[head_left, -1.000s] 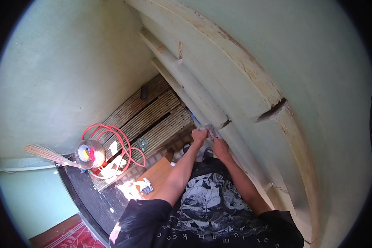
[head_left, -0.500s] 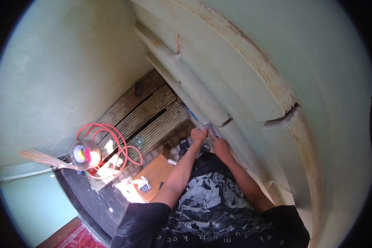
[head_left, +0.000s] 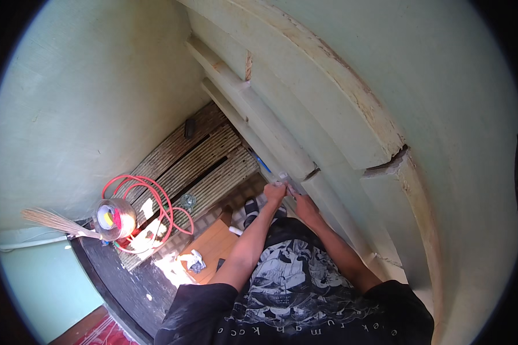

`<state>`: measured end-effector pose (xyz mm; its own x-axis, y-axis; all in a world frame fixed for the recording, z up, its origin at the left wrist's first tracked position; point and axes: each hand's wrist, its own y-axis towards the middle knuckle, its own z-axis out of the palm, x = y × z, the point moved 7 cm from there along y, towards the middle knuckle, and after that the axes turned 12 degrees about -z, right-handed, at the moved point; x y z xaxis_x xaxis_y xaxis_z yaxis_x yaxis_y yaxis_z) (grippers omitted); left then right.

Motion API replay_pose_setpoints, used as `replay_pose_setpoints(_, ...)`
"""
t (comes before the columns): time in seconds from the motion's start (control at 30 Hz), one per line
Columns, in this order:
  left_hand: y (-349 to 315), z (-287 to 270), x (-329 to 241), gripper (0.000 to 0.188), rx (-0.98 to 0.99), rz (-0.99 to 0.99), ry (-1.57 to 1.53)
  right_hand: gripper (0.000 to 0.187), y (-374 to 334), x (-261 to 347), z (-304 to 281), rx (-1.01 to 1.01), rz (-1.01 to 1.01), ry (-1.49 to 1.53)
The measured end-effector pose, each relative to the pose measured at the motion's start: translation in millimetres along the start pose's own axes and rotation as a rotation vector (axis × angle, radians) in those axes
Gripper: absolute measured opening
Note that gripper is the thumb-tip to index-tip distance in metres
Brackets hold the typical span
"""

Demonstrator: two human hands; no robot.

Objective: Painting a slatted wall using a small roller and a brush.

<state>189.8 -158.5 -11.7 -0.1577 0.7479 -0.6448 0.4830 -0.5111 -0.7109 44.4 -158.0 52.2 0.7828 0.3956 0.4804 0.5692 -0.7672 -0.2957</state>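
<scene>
My left hand (head_left: pixel 275 191) is closed in front of me, close to the pale wall ledges. A small pale, flat piece (head_left: pixel 283 177) shows just past its fingers; whether that hand grips it cannot be made out. Just right of it and a little nearer, my right hand (head_left: pixel 304 206) is closed round a thin-handled tool (head_left: pixel 292 190), which looks like a scraper. The tool's tip reaches toward my left fingers. Both hands are close together beside the lower pale ledge (head_left: pixel 319 187). A thin blue strip (head_left: pixel 263 164) lies beyond them, along the ledge's foot.
Stepped pale ledges (head_left: pixel 270 123) with cracks run along my right. At left are a slatted bamboo bench (head_left: pixel 204 149), a coiled red hose (head_left: pixel 170 221), a round clear container (head_left: pixel 125 215) and a straw broom (head_left: pixel 52 220). An orange-brown board (head_left: pixel 213 244) bears a crumpled white item (head_left: pixel 194 260).
The view has shifted slightly, so the bench, hose and ledges sit a little further left. My hands stay together by the ledge with nearly the same grip.
</scene>
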Motion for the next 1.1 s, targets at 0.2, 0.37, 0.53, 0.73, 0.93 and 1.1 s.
replay_pose_setpoints(0.2, 4, 2, 7, 0.024, 0.048, -0.014, -0.149, 0.063, -1, 2, -2, -0.063, -0.031, -0.034)
replay_pose_setpoints(0.37, 12, 4, 15, 0.022, 0.007, -0.044, -0.146, 0.062, -2, 25, -24, -0.102, -0.035, -0.059)
replay_pose_setpoints(0.53, 20, 6, 15, 0.023, -0.025, 0.026, -0.151, 0.064, 0, 21, -20, -0.058, 0.028, -0.116)
replay_pose_setpoints(0.73, 28, 6, 24, 0.022, -0.016, 0.042, -0.096, 0.065, -1, 26, -15, 0.029, 0.062, -0.149)
replay_pose_setpoints(0.93, 36, 1, 26, 0.021, -0.036, 0.064, -0.012, 0.066, -1, 19, -4, 0.009, 0.052, -0.082)
replay_pose_setpoints(1.1, 40, -7, 19, 0.023, -0.087, 0.089, -0.028, 0.068, 10, 31, -10, 0.033, 0.05, -0.028)
